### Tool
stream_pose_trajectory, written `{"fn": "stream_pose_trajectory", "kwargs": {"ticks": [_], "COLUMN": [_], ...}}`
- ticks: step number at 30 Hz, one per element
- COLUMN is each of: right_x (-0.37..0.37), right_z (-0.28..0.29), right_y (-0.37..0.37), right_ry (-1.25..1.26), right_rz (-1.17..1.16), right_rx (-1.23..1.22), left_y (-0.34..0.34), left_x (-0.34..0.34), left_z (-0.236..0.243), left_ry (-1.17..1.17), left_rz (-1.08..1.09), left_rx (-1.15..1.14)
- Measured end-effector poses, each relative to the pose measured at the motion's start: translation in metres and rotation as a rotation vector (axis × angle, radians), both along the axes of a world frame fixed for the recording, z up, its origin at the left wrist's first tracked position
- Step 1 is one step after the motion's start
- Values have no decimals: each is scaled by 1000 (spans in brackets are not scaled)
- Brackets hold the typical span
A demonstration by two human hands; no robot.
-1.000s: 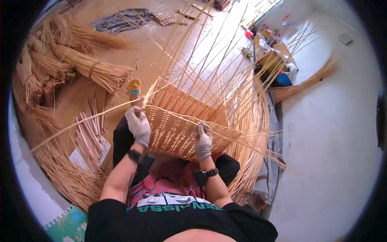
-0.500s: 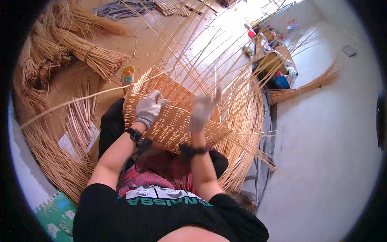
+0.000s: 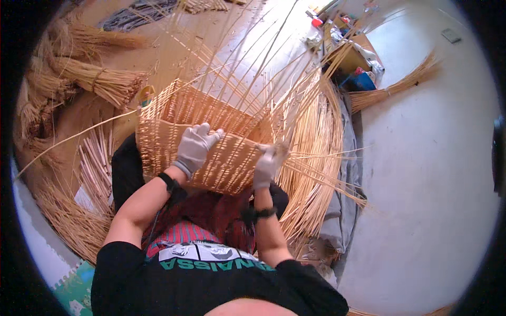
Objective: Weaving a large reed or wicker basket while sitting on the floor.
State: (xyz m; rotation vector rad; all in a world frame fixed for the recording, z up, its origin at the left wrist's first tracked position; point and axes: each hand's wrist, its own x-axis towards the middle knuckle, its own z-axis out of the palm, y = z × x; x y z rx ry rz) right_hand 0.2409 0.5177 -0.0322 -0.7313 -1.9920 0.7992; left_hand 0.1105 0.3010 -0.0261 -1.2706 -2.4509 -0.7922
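Note:
A woven rectangular basket [image 3: 167, 146] rests on my lap, with long loose pale strands [image 3: 295, 179] sticking out from its top and right end. My left hand [image 3: 196, 149], in a light gray glove, has its fingers closed over the upper edge of the near wall, around the middle. My right hand [image 3: 268, 164], gloved alike, is at the right end of that edge with fingers bent onto the weave and strands; its fingertips are slightly blurred. A long single strand [image 3: 84, 130] runs out to the left from the basket's left corner.
Tied straw bundles [image 3: 100, 79] lie at the upper left, cut sticks [image 3: 96, 168] at the left, a long pile of pale rods [image 3: 316, 158] on gray cloth at the right. Boxes and items [image 3: 358, 63] and another bundle [image 3: 400, 81] are along the pale surface at right.
The basket has shifted left. My left hand has moved right along the near wall since a second ago. My right hand, lifted and blurred half a second ago, is back on the right end of the edge.

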Motion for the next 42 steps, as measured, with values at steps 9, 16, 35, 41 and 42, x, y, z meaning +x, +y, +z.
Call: {"fn": "stream_pose_trajectory", "kwargs": {"ticks": [9,16,35,41,42], "right_x": [-54,82,43,-76,-109], "right_z": [124,24,42,95,75], "right_y": [14,78,84,-158,-188], "right_ry": [196,124,-76,13,87], "right_rz": [344,-67,-200,871,845], "right_rx": [121,-176,239,-539,-588], "left_y": [73,110,-3,-182,-185], "left_x": [43,68,8,-52,-55], "left_z": [32,35,45,18,22], "left_ry": [59,130,-330,-239,-41], "left_rz": [-4,-129,-463,351,331], "left_rx": [-232,-43,254,232,162]}}
